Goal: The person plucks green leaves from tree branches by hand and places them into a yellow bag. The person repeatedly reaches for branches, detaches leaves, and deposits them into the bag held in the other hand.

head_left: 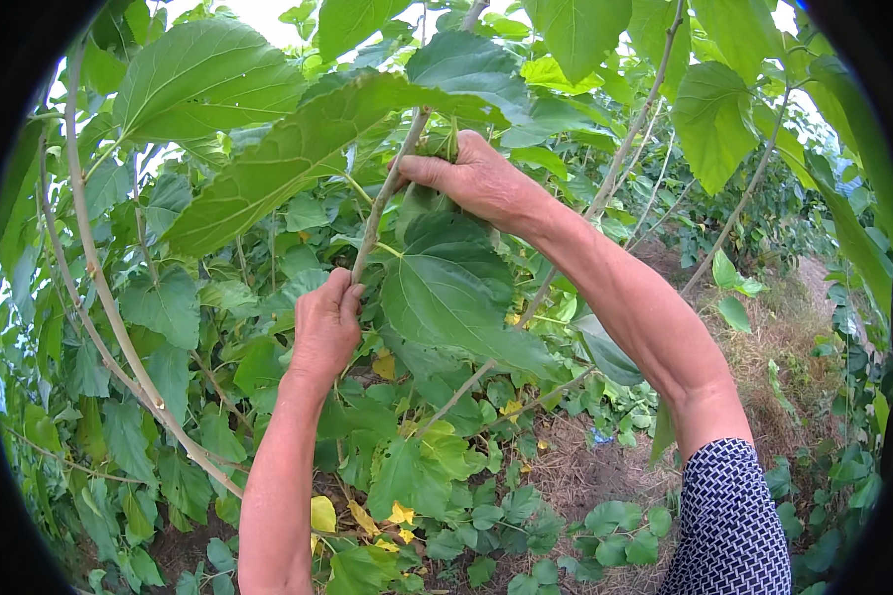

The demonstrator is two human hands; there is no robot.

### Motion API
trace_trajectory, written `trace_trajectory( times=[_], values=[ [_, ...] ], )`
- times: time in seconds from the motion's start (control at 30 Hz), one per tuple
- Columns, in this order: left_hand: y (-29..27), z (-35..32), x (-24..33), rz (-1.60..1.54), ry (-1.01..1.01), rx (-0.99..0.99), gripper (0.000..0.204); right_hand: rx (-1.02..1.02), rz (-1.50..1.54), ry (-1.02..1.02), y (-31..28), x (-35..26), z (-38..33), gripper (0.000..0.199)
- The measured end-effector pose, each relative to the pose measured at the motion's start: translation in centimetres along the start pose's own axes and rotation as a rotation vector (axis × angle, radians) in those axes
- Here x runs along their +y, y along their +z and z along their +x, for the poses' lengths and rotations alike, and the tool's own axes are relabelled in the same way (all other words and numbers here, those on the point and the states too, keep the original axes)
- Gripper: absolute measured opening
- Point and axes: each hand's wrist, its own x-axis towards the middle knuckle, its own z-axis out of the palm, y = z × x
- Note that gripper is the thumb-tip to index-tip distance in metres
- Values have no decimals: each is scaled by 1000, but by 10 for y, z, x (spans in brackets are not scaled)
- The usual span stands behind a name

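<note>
Left hand (pixel 325 322): clasped round tilted branch (pixel 378 210). Leaves (pixel 424 203): beside branch, bunched in curled right hand (pixel 481 183), number perhaps several, partly hidden. We judge step: gathering leaves, branch steadied; next move calls for firm left hold.

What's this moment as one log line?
left hand: grips branch | right hand: higher up, thumb at branch | below: yellow leaves
</note>
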Motion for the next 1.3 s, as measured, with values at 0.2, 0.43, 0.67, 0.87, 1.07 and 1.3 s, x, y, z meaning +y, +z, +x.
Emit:
trace_trajectory(
  times=[0.2, 0.43, 0.67, 0.87, 1.07, 1.3],
  values=[
    [0, 3, -6, 37, 21, 9, 13, -509, -1109, -155, 29, 1, -39, 11],
    [22, 1, -4, 64, 172, 32, 9, 481, -236, -558, -13, -23, -38, 27],
    [21, 2, -4, 112, -176, -204, 19, 233, 362, 38, -18, -69, -29, 29],
    [20, -3, -11, 93, -26, -45, 13, -172, -830, -604, 62, -9, -100, 33],
    [14, 1, 2, 49, 19, 18, 13, 233, -579, -391, 54, -11, -115, 35],
    [11, -4, 9, -115, -60, -18, 10, 174, 207, 178, 46, 10, -67, 39]
  ],
)
